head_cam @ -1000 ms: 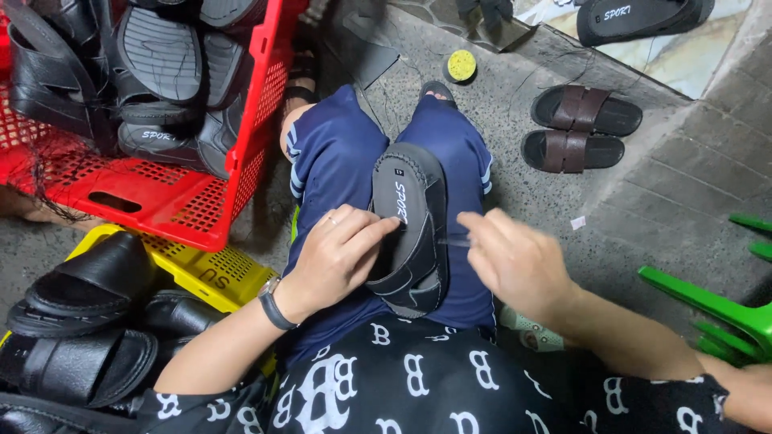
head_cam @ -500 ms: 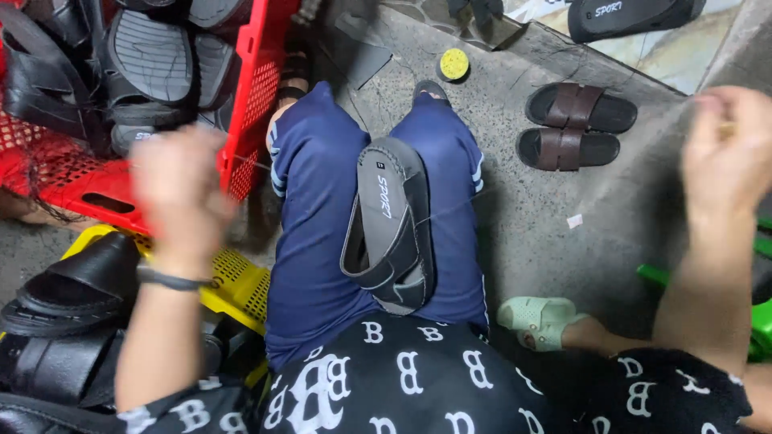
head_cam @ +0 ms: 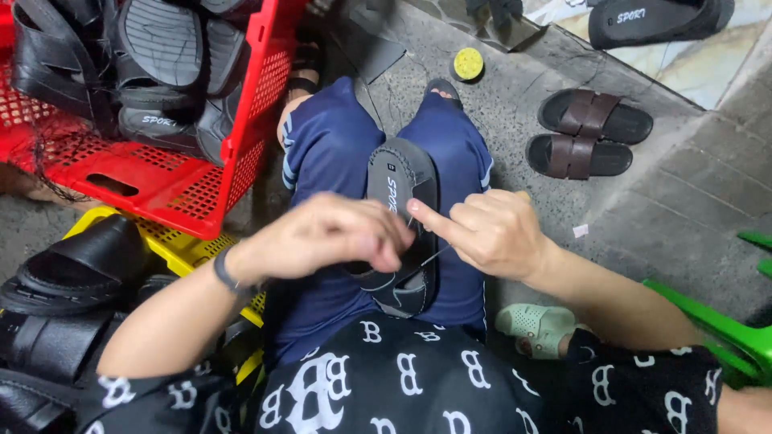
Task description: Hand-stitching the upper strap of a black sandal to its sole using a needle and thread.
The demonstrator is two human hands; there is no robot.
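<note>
Two hands meet over a black rubber sandal (head_cam: 402, 217) lying on the lap: the left hand (head_cam: 338, 237) pinched shut, seemingly on a needle, the right hand (head_cam: 490, 233) drawing a thin thread (head_cam: 434, 255) taut, so stitching looks underway, with finished-looking sandals in the red plastic crate (head_cam: 201, 185) left of it.
</note>
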